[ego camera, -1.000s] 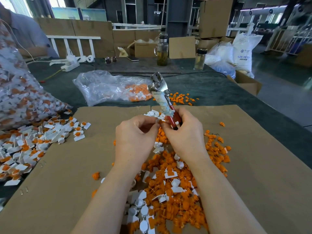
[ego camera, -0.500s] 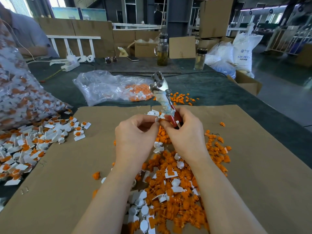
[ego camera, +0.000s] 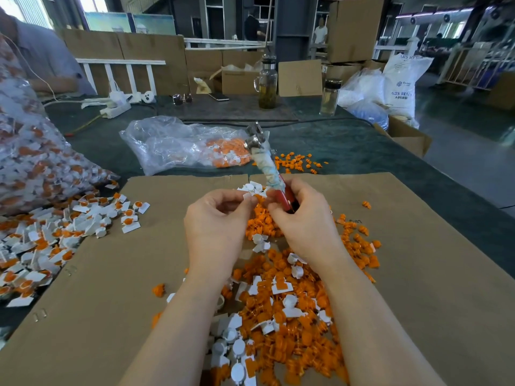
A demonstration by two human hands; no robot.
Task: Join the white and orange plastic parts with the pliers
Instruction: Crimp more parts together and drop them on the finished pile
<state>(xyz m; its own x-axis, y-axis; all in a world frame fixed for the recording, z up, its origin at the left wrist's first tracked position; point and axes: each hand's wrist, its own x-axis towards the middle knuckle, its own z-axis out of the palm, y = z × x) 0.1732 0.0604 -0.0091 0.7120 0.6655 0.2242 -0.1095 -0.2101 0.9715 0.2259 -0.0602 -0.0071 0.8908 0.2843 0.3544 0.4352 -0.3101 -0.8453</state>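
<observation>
Nearest me, the loose pile (ego camera: 281,316) of orange and white parts lies on the cardboard (ego camera: 418,274). Above it, my left hand (ego camera: 217,218) pinches a white part (ego camera: 249,195) at its fingertips; my right hand (ego camera: 303,218) grips the red-handled pliers (ego camera: 267,165), head tilted up and away. To my left, joined pieces (ego camera: 55,240). Beyond, a clear bag (ego camera: 172,143) of orange parts on the green table (ego camera: 348,146)
</observation>
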